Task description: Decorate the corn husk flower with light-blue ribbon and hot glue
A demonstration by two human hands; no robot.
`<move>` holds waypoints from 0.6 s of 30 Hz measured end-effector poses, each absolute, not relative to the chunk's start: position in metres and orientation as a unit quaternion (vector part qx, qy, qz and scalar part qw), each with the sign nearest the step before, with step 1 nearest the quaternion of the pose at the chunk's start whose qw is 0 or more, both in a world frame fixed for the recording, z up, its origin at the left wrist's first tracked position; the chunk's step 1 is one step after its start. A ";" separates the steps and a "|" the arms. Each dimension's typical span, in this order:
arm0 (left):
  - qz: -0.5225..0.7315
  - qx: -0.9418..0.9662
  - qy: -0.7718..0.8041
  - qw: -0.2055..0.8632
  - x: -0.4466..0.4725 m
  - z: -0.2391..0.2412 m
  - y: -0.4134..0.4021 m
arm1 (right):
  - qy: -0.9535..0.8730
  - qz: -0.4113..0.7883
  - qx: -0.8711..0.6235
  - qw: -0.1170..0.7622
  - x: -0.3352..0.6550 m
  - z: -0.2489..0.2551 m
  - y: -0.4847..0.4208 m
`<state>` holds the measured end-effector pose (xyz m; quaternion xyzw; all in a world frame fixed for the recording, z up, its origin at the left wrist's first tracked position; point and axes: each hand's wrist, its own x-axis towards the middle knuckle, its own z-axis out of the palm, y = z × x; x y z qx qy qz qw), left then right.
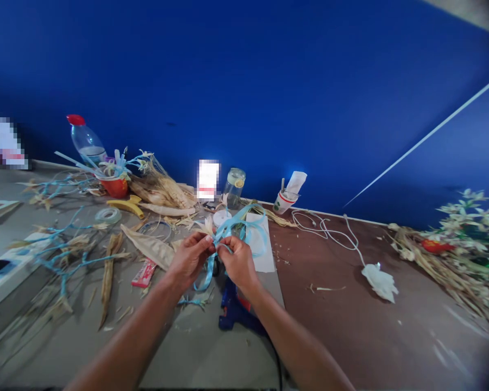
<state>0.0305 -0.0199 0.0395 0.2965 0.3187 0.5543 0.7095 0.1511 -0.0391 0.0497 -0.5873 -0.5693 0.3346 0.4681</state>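
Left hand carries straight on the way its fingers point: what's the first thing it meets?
Likely the light-blue ribbon, bunched right at the left hand. The right hand sits close beside that line; depth there is hard to judge.

Red-capped bottle (86, 141), clear jar (233, 190) near blue wall (244, 81), looped white cable (327, 232), crumpled white wad (380, 282)

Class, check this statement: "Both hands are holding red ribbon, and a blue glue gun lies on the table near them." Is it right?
Not quite. The head view shows that the ribbon is light blue, not red. Both hands are holding it, and a blue glue gun lies on the table near them.
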 end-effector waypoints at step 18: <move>0.559 0.302 0.345 0.691 0.032 0.039 -0.022 | -0.660 0.167 -0.611 0.403 0.152 0.043 -0.042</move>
